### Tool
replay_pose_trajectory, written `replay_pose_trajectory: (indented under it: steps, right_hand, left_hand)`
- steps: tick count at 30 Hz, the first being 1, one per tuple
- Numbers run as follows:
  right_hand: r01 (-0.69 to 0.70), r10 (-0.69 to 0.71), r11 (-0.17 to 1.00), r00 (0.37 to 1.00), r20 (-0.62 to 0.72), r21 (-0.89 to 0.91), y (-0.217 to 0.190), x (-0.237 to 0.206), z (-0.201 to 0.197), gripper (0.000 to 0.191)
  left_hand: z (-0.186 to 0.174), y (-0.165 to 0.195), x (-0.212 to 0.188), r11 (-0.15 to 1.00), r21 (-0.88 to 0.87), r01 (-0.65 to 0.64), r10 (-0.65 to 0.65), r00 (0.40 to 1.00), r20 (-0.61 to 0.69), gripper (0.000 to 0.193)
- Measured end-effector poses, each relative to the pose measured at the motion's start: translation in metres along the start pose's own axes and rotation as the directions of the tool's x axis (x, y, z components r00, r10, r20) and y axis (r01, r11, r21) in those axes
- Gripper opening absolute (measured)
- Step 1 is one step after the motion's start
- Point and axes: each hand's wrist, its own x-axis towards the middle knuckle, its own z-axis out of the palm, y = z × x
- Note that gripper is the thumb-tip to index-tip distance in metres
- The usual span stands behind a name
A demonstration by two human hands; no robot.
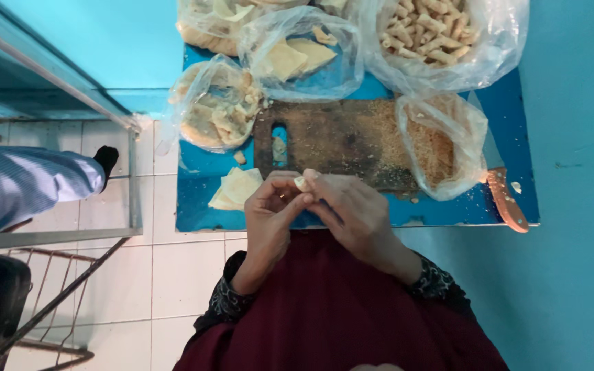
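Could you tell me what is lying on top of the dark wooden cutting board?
On the cutting board: scattered crumbs and a clear bag of crumbs. Its near edge is hidden behind both hands.

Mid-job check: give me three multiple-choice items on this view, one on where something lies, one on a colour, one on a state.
1. Where does the knife lie?
A. At the table's right edge
B. On the floor
C. Inside a bag

2. What colour is the table top?
A. Red
B. Blue
C. White

3. How is the small pale piece held?
A. Lying loose on the cutting board
B. Pinched between fingertips of both hands
C. Resting in a bag

Answers: 1 A, its brown handle sits by the right edge. 2 B, bare blue surface shows. 3 B, the left hand and right hand meet around it.
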Motion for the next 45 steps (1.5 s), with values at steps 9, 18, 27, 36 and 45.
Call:
replay_pose_trajectory:
  steps: [9,18,27,36,45]
  right_hand:
    - [-0.146,0.165,0.967,0.983,0.076,-0.209,0.031,0.015,-0.039,0.035]
    - [-0.158,0.146,0.925,0.987,-0.062,-0.346,0.075,0.035,-0.105,0.051]
    - [-0.249,0.219,0.961,0.951,0.221,0.119,0.028,0.024,-0.01,0.058]
    - [-0.093,0.066,0.989,0.973,0.22,0.116,-0.002,0.022,0.094,0.068]
    - [-0.361,0.328,0.924,0.917,0.226,0.123,0.029,0.003,0.05,0.06]
  left_hand:
    - [0.002,0.023,0.002,0.981,0.154,-0.122,0.118,0.992,0.035,0.026]
    - [-0.06,0.081,0.004,0.081,0.996,-0.026,0.411,0.912,-0.01,0.026]
    - [-0.062,0.067,0.007,0.087,0.986,-0.143,0.267,0.957,0.115,0.018]
    - [-0.06,0.074,0.0,0.378,0.89,-0.257,0.301,0.943,0.144,0.022]
    - [-0.065,0.095,-0.007,0.392,0.883,-0.258,0.356,0.928,0.113,0.067]
